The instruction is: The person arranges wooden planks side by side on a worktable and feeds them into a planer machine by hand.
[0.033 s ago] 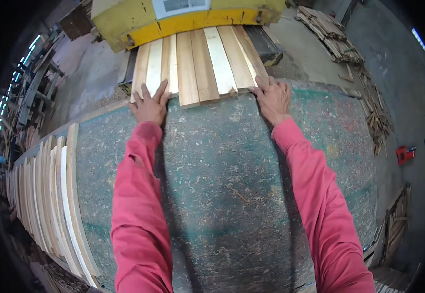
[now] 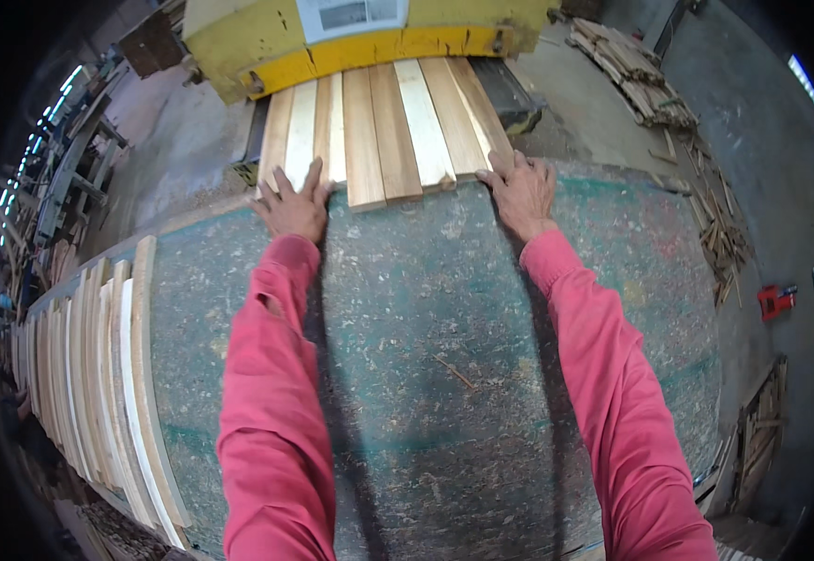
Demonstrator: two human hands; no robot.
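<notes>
A row of wooden boards (image 2: 399, 140) lies side by side, their far parts under a yellow machine (image 2: 351, 51). Their near ends are uneven, and several in the middle stick out closer to me. My left hand (image 2: 297, 208), fingers spread, rests at the near ends of the leftmost boards. At the right edge of the row, my right hand (image 2: 524, 194) has its fingers stretched forward, with the thumb side against the outer board's end. Neither hand is wrapped round a board.
Under my arms is a worn green-grey tabletop (image 2: 426, 374) with a thin wood splinter (image 2: 456, 372) on it. More boards (image 2: 113, 374) are lined up along its left side. Scrap wood (image 2: 627, 70) is piled on the floor at right, with a red object (image 2: 776, 301) nearer.
My left hand has shifted slightly to the right along the board ends. The machine and boards sit slightly lower in view; my right hand looks nearly the same.
</notes>
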